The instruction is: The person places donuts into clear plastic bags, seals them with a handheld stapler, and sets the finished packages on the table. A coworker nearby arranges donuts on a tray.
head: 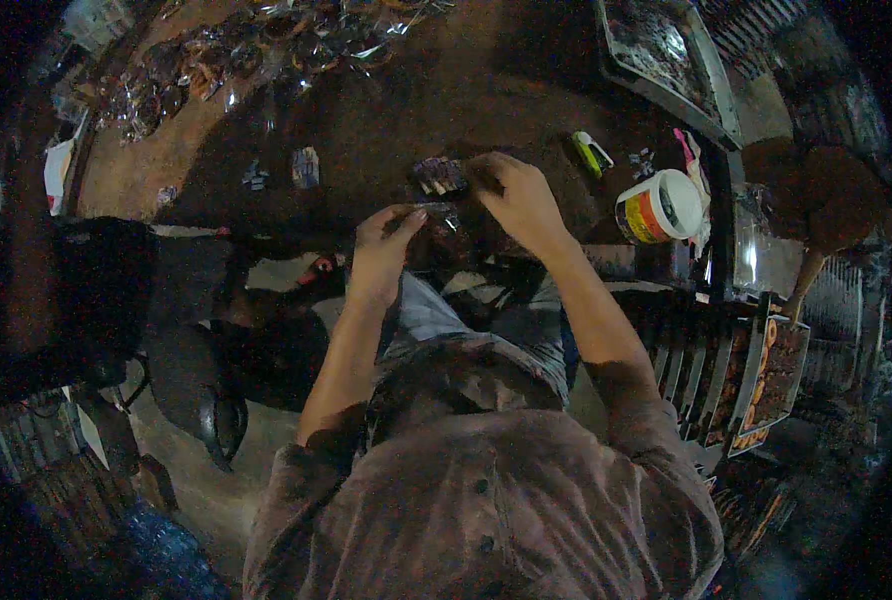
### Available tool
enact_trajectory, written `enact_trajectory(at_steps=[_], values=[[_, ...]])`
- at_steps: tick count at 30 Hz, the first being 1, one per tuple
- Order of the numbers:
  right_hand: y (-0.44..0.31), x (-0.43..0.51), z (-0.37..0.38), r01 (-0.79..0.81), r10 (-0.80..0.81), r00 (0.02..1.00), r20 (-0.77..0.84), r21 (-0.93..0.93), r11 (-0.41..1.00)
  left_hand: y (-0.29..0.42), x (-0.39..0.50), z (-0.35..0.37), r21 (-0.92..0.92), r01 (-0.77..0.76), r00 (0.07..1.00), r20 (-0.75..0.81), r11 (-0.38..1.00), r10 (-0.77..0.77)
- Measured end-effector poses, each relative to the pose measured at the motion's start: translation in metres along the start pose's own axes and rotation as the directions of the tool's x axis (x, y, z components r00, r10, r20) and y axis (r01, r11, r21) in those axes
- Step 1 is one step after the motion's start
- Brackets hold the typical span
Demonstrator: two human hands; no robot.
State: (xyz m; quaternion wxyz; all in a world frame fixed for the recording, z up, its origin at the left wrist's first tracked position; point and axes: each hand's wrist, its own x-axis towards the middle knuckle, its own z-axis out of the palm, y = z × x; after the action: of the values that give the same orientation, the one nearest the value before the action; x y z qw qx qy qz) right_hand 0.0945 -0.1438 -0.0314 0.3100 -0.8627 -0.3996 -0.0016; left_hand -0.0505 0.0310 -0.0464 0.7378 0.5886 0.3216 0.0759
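My left hand [387,238] pinches the edge of a clear, shiny plastic bag [448,219] near the front edge of the brown table. The bag hangs to the right of my fingertips, and its dark contents are hard to make out. Just above it lies a small dark printed piece [440,175] with pale marks, perhaps a card. My right hand [519,196] is bent down at that piece's right side. Its fingertips are in shadow, so I cannot tell whether they grip the piece or the bag.
A green stapler [593,153] lies right of my hands, by a white plastic bucket [678,204] with a coloured label. Left are a small printed stack [305,166] and some small grey pieces [255,175]. Shiny wrapped packets [213,67] heap up beyond. A rack of trays [761,382] stands right.
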Motion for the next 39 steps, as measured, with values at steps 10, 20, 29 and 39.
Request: enact_trajectory(at_steps=[10,20,29,39], values=[[-0.029,-0.044,-0.038,-0.085,0.029,0.995,0.100,0.625,0.776,0.025,-0.019,0.041,-0.102,-0.141,0.958,0.236,0.985,0.161],[-0.044,-0.044,-0.040,-0.226,0.191,0.974,0.123,0.618,0.753,0.021,-0.010,0.036,-0.139,-0.127,0.936,0.310,0.982,0.165],[-0.020,-0.024,-0.049,-0.344,0.217,0.935,0.281,0.570,0.746,0.021,-0.010,0.045,-0.166,-0.102,0.938,0.312,0.981,0.150],[0.025,-0.007,-0.077,-0.392,0.117,0.904,0.412,0.684,0.615,0.021,0.010,0.078,-0.178,-0.140,0.950,0.253,0.974,0.183]])
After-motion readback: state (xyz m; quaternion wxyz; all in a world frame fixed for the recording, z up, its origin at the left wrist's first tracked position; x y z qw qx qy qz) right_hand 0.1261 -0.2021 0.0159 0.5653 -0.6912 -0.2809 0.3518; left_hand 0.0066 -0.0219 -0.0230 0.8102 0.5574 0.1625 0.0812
